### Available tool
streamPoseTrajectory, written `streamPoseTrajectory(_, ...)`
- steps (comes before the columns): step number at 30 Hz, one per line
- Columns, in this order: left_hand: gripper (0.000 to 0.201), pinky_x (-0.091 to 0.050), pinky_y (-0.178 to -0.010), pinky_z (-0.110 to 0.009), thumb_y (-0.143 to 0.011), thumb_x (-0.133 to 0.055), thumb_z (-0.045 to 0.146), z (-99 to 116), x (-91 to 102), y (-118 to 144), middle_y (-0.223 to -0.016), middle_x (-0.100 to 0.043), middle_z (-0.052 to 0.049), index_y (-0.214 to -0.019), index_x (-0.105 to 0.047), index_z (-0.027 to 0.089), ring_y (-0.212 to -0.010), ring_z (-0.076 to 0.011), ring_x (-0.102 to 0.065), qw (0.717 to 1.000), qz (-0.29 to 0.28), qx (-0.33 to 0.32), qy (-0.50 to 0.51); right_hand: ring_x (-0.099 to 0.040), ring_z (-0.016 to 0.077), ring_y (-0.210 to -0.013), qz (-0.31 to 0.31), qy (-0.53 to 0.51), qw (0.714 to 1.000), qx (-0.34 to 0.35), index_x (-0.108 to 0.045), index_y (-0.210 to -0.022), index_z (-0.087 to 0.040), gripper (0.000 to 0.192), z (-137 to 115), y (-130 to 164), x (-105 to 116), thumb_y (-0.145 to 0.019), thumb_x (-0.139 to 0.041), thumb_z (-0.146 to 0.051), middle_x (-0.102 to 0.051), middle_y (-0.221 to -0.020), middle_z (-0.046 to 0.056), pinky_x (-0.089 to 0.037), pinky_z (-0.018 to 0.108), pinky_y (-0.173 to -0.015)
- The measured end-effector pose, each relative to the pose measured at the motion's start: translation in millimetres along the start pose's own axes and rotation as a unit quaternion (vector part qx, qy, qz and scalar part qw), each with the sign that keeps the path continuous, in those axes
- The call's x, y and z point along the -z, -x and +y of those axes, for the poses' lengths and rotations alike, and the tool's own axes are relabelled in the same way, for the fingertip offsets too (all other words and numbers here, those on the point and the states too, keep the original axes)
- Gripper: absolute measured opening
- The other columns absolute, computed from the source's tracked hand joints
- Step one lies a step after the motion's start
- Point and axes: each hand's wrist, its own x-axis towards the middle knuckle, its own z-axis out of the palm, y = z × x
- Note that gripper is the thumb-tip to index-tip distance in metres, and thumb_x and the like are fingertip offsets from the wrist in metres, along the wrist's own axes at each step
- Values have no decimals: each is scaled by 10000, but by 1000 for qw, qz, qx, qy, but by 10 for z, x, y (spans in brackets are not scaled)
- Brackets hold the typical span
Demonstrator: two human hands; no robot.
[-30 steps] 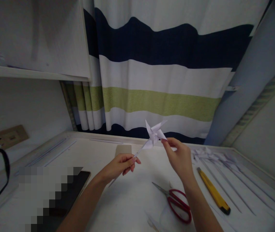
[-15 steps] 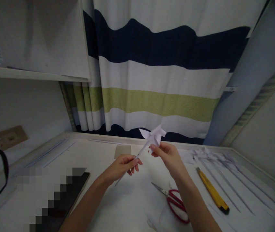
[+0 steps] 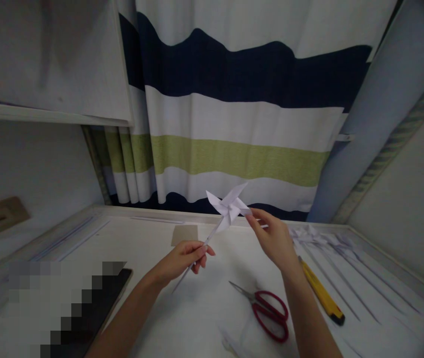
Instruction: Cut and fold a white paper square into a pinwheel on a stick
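Note:
A white paper pinwheel (image 3: 228,206) on a thin white stick is held up above the white desk (image 3: 204,308). My left hand (image 3: 184,255) pinches the stick low down, fingers closed around it. My right hand (image 3: 274,238) is raised to the right of the wheel, its fingertips touching the tip of one blade. The stick slants down to the left past my left hand.
Red-handled scissors (image 3: 267,309) lie on the desk below my right forearm. A yellow utility knife (image 3: 322,296) lies to their right. Several finished paper pinwheels (image 3: 331,243) lie at the right. A dark phone (image 3: 102,303) and a cardboard piece (image 3: 184,233) sit left. A striped curtain hangs behind.
The pinwheel's blades have turned between frames. My right hand dropped close under the wheel, then moved back to the right blade tip. My left hand kept its grip on the stick.

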Motion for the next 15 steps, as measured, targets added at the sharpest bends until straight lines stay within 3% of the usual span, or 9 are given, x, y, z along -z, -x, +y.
streamPoseTrajectory(3,276,-344,-515,-207,-774,-476,367,-20,0,-11,-608,-477,18,-817,-579,114,-502,-66,-425,1000,-1,5,2,-558,198,-682,-9,-16,1000,3,-624,-789,-177,272,-35,15,-79,-750,-472,-400,-629,-757,63,-402,302,-627)
streamPoseTrajectory(6,289,-347,-519,-209,-761,-489,382,-40,8,-20,-609,-480,18,-817,-574,112,-507,-69,-426,1000,-1,6,9,-561,171,-641,-64,-64,996,-2,-615,-709,-160,274,-55,14,-120,-748,-475,-392,-632,-699,56,-412,271,-591)
streamPoseTrajectory(10,293,-360,-558,-219,-754,-498,390,-46,-3,-29,-618,-499,11,-826,-572,116,-545,-82,-449,1000,2,3,19,-554,120,-549,-161,-144,976,-22,-599,-671,-135,286,-86,16,-173,-749,-473,-380,-645,-677,55,-426,224,-515)
streamPoseTrajectory(15,278,-361,-594,-223,-752,-509,378,-47,-56,-49,-631,-536,-3,-815,-596,121,-593,-96,-471,1000,4,-7,26,-555,102,-536,-218,-200,954,-50,-575,-691,-124,292,-131,67,-333,-741,-482,-396,-646,-693,62,-435,210,-492)
